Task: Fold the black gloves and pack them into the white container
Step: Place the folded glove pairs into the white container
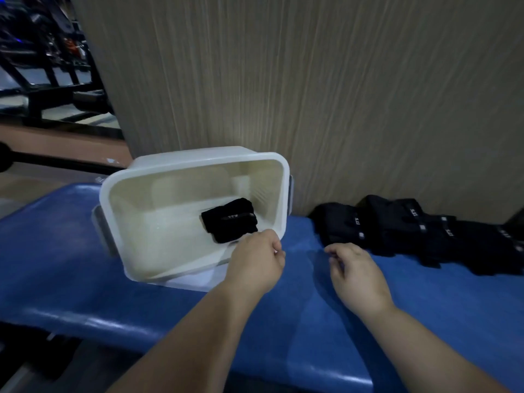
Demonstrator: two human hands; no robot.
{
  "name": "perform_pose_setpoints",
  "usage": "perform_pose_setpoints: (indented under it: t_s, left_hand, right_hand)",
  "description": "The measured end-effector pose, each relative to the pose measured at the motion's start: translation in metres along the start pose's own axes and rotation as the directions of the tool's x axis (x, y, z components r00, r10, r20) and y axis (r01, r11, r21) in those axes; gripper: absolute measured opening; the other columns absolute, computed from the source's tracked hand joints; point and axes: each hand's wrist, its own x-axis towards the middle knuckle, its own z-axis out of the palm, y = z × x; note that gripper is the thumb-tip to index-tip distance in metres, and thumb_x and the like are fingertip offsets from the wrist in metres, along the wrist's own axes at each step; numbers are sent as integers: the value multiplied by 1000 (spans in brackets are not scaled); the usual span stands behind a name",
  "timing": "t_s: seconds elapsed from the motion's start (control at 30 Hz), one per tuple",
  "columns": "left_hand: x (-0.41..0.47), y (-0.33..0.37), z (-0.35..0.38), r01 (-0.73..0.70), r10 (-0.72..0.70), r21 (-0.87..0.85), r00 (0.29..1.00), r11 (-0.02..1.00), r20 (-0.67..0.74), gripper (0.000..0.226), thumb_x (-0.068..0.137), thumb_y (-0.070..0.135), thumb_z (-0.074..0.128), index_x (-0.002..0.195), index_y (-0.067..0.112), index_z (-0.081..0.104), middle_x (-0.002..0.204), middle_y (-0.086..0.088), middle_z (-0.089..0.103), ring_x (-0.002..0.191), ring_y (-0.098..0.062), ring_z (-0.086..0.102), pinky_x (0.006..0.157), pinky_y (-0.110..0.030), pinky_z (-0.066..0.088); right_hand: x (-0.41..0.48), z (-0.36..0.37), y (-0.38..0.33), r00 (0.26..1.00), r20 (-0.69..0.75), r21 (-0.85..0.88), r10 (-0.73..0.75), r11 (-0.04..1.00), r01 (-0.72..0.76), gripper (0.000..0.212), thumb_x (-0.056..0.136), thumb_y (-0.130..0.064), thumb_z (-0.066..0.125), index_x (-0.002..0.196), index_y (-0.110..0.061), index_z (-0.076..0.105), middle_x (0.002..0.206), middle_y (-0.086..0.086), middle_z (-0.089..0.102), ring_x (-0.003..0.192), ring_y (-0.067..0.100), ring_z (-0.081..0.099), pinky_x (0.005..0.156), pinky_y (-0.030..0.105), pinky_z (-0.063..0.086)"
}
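Blue padding covers the bench [85, 279] in front of you, and everything for the job sits on it; the white container [113, 180] stands at the left, tipped so that its open mouth faces you, which makes its floor easy to see and reach; one folded glove [229, 222] lies inside, low against the tub's right-hand side, tucked over there, I judge, so that room is left beside it for more. The pile of black gloves [411, 231] lies on the bench to the right, well apart from the container and pushed back against the wood-grain wall [340, 95] (a sensible spot, since it leaves bare padding in between for folding). Your left hand [255, 262] hangs at the container's near right corner, fingers loosely curled and holding nothing that shows; whether it touches the rim you cannot tell, as the hand covers that stretch. Your right hand [358, 275] hovers over the bare padding just short of the pile, fingers relaxed and half curled, empty too; it is on the side where the unfolded gloves lie, so it is the natural one to take the next glove. The task looks barely begun; one glove is packed and a heap waits.
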Motion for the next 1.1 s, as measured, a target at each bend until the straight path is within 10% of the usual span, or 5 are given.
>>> perform_pose_setpoints:
  t_s: [0.83, 1.1]
  left_hand:
    - [82, 85, 90, 305, -273, -288, 951, 908, 147, 55, 92, 52, 53, 132, 15, 50, 125, -4, 59, 107, -22, 56, 81, -29, 41]
    - [79, 96, 93, 276, -261, -374, 961, 885, 90, 53, 91, 38, 62, 134, 11, 48, 127, -5, 57, 101, -17, 54, 79, -25, 40]
  right_hand:
    - [9, -3, 34, 977, 102, 80, 189, 977, -197, 50, 96, -24, 44, 146, -22, 34, 139, -1, 44, 130, 19, 37, 103, 28, 33]
    - [8, -6, 35, 977, 67, 196, 203, 957, -212, 37, 96, -21, 45, 131, -23, 52, 126, -4, 52, 116, 14, 48, 92, 26, 41]
